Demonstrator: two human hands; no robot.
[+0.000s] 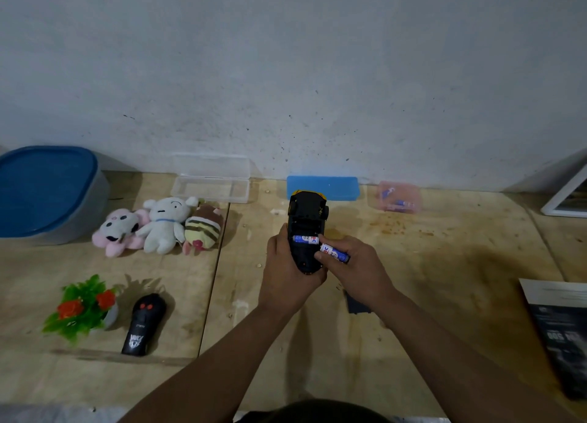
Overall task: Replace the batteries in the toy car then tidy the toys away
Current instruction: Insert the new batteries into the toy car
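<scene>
My left hand (287,273) grips the upturned toy car (306,228) by its near end, held over the middle of the table (444,263). One battery (305,239) already lies across the open bay. My right hand (355,270) pinches a second battery (335,253), tilted, just beside the first. To seat it well I judge I should level it, match its poles to the bay, press the spring end in first, and keep the car steady. To the far right sits a pink box (395,197) with spares; plush toys (158,225) lie left.
</scene>
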